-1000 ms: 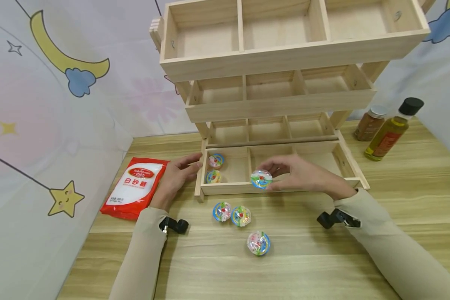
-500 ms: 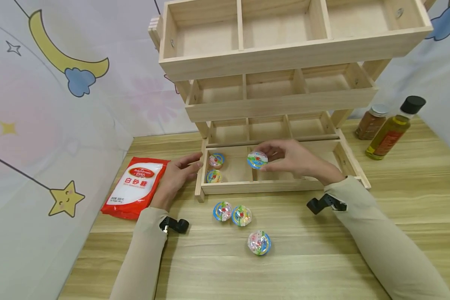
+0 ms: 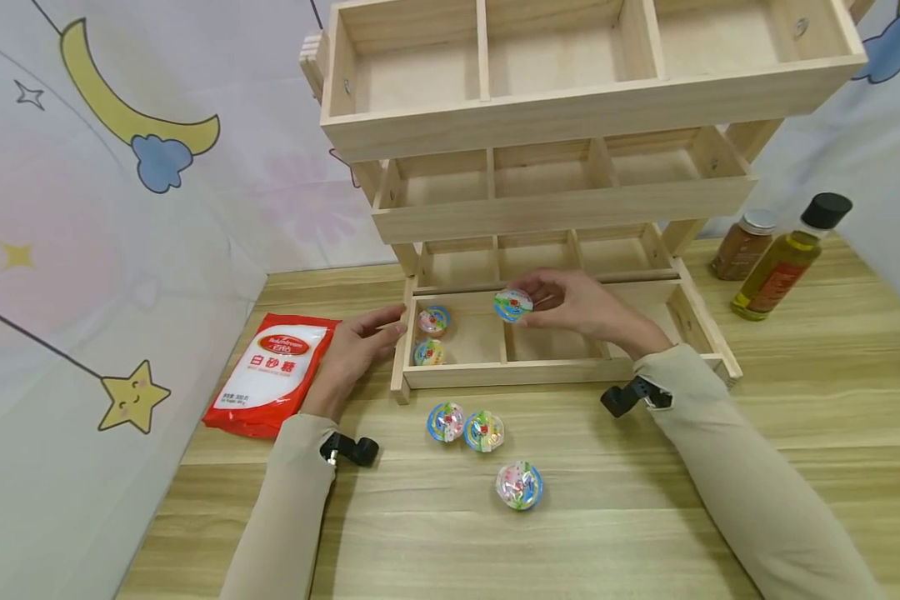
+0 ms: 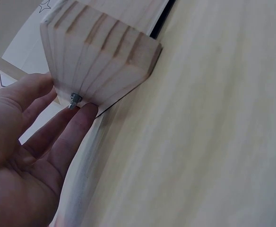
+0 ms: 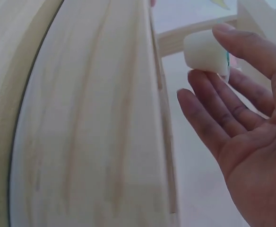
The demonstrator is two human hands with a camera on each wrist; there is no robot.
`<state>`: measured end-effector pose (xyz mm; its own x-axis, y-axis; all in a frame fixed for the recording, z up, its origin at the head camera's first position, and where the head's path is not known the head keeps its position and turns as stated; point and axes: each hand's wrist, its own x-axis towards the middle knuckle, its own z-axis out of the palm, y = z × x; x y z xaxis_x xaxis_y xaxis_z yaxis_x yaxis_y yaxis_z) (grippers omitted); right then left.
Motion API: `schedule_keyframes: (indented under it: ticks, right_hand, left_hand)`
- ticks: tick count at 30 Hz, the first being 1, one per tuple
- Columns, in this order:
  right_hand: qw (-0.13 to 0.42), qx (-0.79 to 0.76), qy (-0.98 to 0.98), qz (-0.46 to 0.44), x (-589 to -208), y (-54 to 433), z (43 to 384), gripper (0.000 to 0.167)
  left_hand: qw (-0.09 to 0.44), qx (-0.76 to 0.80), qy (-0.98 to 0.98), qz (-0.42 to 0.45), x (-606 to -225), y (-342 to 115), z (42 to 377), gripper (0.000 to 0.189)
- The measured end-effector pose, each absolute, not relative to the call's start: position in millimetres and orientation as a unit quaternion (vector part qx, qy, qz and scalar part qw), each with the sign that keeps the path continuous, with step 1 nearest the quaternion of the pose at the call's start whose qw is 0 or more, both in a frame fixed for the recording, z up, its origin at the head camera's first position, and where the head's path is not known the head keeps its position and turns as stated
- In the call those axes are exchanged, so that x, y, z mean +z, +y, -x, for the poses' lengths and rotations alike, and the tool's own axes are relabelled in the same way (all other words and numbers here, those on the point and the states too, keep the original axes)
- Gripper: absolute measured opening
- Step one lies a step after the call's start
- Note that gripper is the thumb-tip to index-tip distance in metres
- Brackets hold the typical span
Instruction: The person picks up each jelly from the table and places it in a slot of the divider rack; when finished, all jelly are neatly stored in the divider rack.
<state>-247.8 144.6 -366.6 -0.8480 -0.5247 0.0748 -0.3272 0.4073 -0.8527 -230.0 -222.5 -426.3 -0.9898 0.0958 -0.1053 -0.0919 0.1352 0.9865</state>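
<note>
My right hand (image 3: 573,307) pinches a jelly cup (image 3: 512,305) by thumb and fingers, above the bottom tray (image 3: 487,377) of a wooden tiered rack, near the divider between its left and middle compartments. In the right wrist view the cup's pale body (image 5: 204,52) shows sideways. With fingers extended, my left hand (image 3: 352,358) touches the rack's lower left end; the left wrist view shows its fingertips against the wooden end piece (image 4: 100,52) beside a metal bolt (image 4: 74,100). A pink jelly cup (image 3: 433,320) and a yellow jelly cup (image 3: 428,352) sit in the left compartment.
On the table before the rack lie a pink-topped jelly cup (image 3: 446,422), a yellow one touching it (image 3: 484,431) and another nearer me (image 3: 519,485). A sugar bag (image 3: 273,375) lies left. A spice jar (image 3: 742,244) and oil bottle (image 3: 783,262) stand right. Upper trays (image 3: 585,125) overhang.
My right hand has carried the jelly cup from the bottom tray's front edge back and slightly left, over the tray. My left hand stays in place.
</note>
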Motion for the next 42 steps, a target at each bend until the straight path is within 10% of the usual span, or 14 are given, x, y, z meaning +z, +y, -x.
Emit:
schedule_keyframes:
  ticks: [42]
  right_hand:
    - [0.055,-0.407,0.884,0.223,-403,138,257,0.047]
  left_hand:
    - [0.074,0.649,0.758,0.006,-425,-223,230,0.048]
